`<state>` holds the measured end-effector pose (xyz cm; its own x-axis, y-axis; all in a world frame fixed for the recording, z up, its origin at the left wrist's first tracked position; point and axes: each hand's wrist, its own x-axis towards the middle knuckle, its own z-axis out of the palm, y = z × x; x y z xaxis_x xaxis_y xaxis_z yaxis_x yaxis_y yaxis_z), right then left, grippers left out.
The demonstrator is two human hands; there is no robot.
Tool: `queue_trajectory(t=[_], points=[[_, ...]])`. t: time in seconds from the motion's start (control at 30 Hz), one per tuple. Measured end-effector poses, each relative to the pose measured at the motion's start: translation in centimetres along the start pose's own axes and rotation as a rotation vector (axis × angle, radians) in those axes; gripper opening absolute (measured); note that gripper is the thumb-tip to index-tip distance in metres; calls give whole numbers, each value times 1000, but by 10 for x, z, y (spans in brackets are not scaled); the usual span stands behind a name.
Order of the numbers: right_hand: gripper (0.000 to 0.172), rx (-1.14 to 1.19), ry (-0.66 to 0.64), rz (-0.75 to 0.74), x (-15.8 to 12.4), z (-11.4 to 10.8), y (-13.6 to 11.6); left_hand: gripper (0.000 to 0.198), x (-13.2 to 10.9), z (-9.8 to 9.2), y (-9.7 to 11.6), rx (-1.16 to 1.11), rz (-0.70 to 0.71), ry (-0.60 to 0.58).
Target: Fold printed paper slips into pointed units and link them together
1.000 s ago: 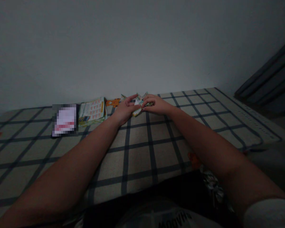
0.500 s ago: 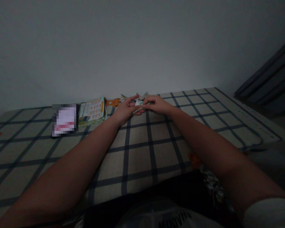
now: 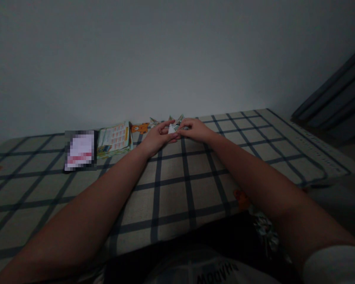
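A: Layout, left to right, relative to the left hand (image 3: 155,140)?

B: Well left of its fingers, a pale, pixelated panel with a dark edge (image 3: 80,150). Nearer, a stack of printed sheets (image 3: 114,139). Just beyond the fingers, slightly left, an orange bear (image 3: 141,128) on the checked cloth (image 3: 171,173).

A: Finger state?

B: Left thumb and lower fingers clamped on the folded paper (image 3: 172,129) at its near corner; index stands apart. Paper lies between the hands. Right hand (image 3: 197,129): thumb and fingertips pinched together on the paper's right side. Folded points (image 3: 180,118) show just beyond; same piece or another, cannot tell.

A: Handling?

B: Judgement: anchor with the left thumb, line up edges, then press with the right fingertips in short strokes. Light grip; thin paper may crumple.
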<state>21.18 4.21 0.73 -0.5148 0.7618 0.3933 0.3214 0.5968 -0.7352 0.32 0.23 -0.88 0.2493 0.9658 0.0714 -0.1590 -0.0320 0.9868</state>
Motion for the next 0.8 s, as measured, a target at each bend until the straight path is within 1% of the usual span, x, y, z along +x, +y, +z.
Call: queue_trajectory(t=[0.1,0.13,0.23,0.27,0.3,0.4,0.43,0.47,0.6,0.7,0.8], points=[[11,53,30,15,0,3,2,66,3,-2,-3,-8,2,10],[16,97,47,26,0,4,3,64,3,-3,-3,-18,6,11],[36,264,76,92,0,4,7,61,3,-3,-4,-55,21,22],[38,302,72,126,1,3,8,60,3,-2,-4,-62,25,31],[35,323,67,160,1,3,9,60,3,-2,-3,-65,26,43],[17,311,36,222,2,1,8,58,2,-1,-2,-56,25,65],[15,297,31,228,2,0,6,56,2,-1,-1,-52,23,63],[17,280,27,229,2,0,4,55,2,-1,-1,-49,22,60],[23,252,79,242,-1,1,-8,51,6,-3,-5,-37,45,37],[30,235,70,245,-3,2,-16,43,9,-5,-10,6,56,27],[32,257,56,238,-4,1,-22,42,8,-5,-10,21,47,11]])
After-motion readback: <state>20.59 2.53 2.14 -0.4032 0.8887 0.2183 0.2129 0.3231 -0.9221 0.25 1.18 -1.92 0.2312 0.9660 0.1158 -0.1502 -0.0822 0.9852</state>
